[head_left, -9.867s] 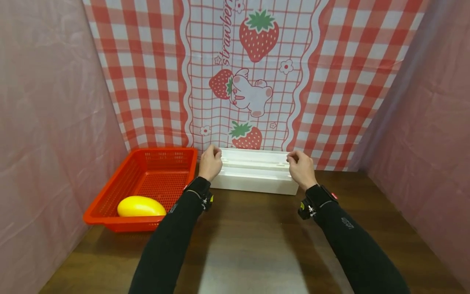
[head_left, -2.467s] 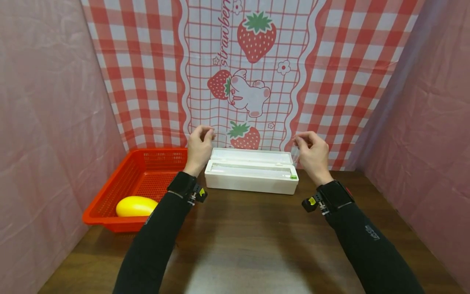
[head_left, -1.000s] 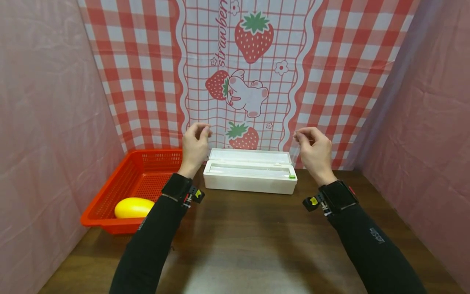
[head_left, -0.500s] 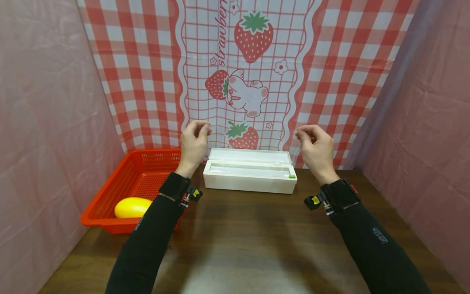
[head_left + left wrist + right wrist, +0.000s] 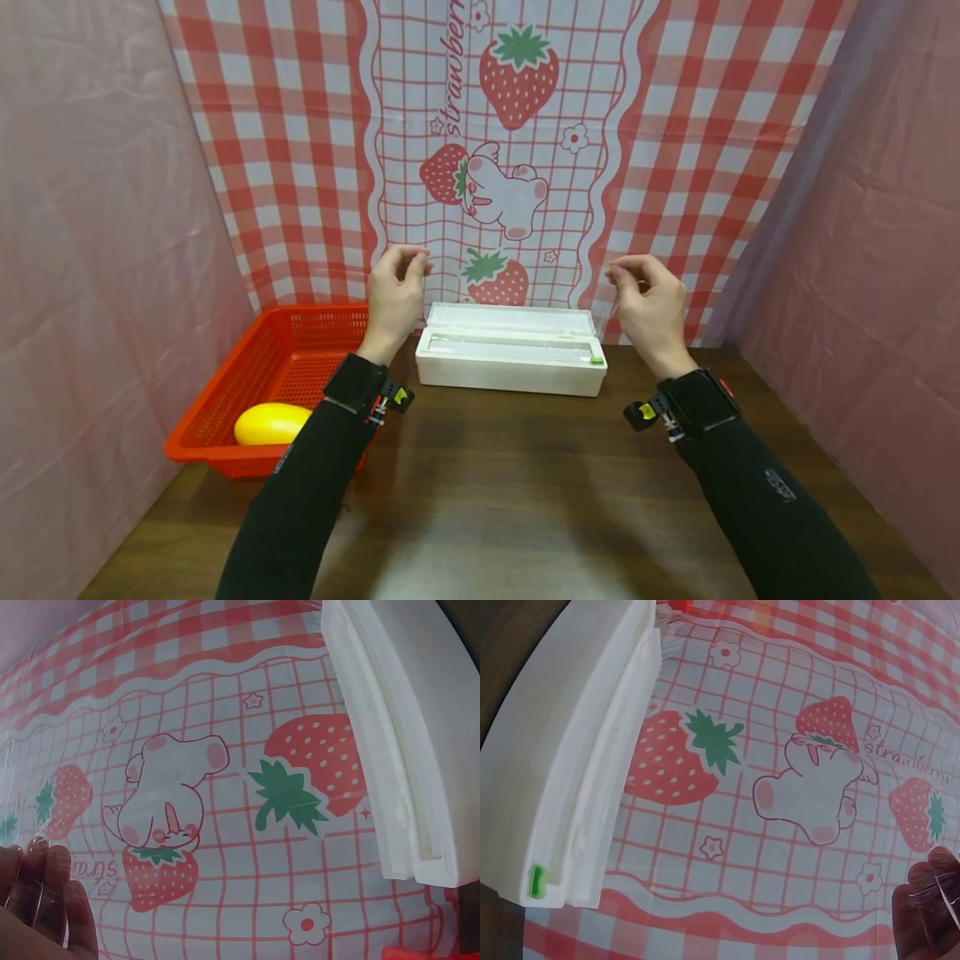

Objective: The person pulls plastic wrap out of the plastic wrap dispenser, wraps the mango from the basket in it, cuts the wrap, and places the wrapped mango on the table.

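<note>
A white cling film dispenser stands on the table near the back cloth, its lid tipped back and a green slider at its right end. Clear cling film rises from it and stretches between the hands; it is nearly invisible against the cloth. My left hand pinches the film's left corner, above and left of the dispenser. My right hand pinches the right corner at about the same height. In the right wrist view crumpled film shows at the fingertips.
An orange-red plastic basket stands left of the dispenser, partly behind the left arm. In it lies a smooth yellow oval object, perhaps a toy mango. Strawberry-print checked cloth hangs behind; pink cloth encloses the sides.
Since the oldest frame, both hands have risen off the dispenser and spread apart, drawing film up. Its slotted inner cover now lies down. Over the last second the hands shift only slightly outward.
</note>
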Tool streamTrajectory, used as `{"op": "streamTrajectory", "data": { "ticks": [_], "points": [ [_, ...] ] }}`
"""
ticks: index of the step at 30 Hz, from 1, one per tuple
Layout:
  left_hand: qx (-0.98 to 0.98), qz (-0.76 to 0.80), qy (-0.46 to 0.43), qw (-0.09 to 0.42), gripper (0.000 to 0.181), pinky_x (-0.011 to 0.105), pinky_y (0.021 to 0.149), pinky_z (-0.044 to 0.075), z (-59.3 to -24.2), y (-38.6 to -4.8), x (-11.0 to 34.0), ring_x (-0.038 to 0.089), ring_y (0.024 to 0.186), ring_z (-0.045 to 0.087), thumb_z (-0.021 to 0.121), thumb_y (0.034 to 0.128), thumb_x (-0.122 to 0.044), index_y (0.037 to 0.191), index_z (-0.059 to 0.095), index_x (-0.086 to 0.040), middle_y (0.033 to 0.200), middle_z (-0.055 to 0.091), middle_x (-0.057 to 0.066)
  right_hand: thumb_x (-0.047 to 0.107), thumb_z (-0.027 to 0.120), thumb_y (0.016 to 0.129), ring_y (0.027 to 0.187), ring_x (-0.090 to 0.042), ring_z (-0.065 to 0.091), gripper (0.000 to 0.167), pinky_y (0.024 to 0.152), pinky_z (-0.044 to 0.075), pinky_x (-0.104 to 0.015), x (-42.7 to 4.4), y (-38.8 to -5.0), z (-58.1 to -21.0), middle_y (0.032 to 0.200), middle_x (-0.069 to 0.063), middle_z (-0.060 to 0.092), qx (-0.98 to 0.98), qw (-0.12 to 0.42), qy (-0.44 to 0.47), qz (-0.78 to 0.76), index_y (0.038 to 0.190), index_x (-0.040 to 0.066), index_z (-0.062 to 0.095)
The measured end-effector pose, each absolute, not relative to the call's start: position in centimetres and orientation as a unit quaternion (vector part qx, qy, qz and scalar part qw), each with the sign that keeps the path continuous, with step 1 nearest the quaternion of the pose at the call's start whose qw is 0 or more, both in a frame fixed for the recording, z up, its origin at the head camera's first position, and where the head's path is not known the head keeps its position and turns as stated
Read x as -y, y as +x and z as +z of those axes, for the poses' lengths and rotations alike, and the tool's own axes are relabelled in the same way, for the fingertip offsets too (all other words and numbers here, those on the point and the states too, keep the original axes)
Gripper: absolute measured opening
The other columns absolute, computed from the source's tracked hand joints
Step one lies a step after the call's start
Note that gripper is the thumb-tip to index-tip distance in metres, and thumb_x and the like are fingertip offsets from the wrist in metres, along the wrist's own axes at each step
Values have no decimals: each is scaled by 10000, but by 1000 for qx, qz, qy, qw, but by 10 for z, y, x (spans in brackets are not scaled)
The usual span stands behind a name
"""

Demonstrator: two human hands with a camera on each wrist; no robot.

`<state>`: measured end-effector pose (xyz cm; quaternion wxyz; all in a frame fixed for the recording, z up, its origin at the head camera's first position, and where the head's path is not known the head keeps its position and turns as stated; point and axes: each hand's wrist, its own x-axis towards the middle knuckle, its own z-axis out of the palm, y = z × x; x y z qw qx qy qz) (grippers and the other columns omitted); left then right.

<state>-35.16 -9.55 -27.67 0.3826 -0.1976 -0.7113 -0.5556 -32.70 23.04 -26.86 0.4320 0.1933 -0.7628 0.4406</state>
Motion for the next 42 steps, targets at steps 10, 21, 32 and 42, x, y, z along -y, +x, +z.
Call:
{"op": "streamTrajectory", "data": {
  "ticks": [10, 21, 32, 42],
  "points": [
    [699, -570, -195, 386, 188, 284, 770, 455, -275, -349, 93, 320, 874, 634, 584, 1033, -93, 1126, 673, 44, 958, 683, 219, 90, 615, 1015, 822, -72, 622, 168, 709, 438, -170, -231, -323, -266, 961, -153, 725, 763, 438, 198, 432, 1074, -38, 706],
    [693, -568, -217, 387, 148, 275, 786, 485, -270, -344, 96, 245, 853, 631, 567, 1029, -52, 1093, 663, 40, 933, 674, 169, 83, 617, 1012, 846, 53, 593, 160, 740, 437, -168, -232, -319, -262, 955, -147, 732, 762, 451, 206, 416, 1069, -38, 704],
    [691, -567, -222, 389, 159, 285, 814, 480, -267, -340, 97, 277, 868, 621, 564, 1037, -68, 1103, 663, 38, 959, 669, 190, 73, 618, 1010, 855, 73, 590, 154, 748, 437, -163, -233, -316, -261, 963, -145, 736, 757, 462, 211, 411, 1076, -38, 701],
    [692, -556, -230, 399, 170, 269, 804, 486, -264, -336, 100, 226, 869, 613, 563, 1040, -81, 1109, 650, 47, 957, 672, 144, 75, 621, 1009, 876, 61, 599, 162, 769, 441, -158, -232, -310, -259, 980, -138, 736, 755, 464, 213, 412, 1078, -49, 699]
  ]
}}
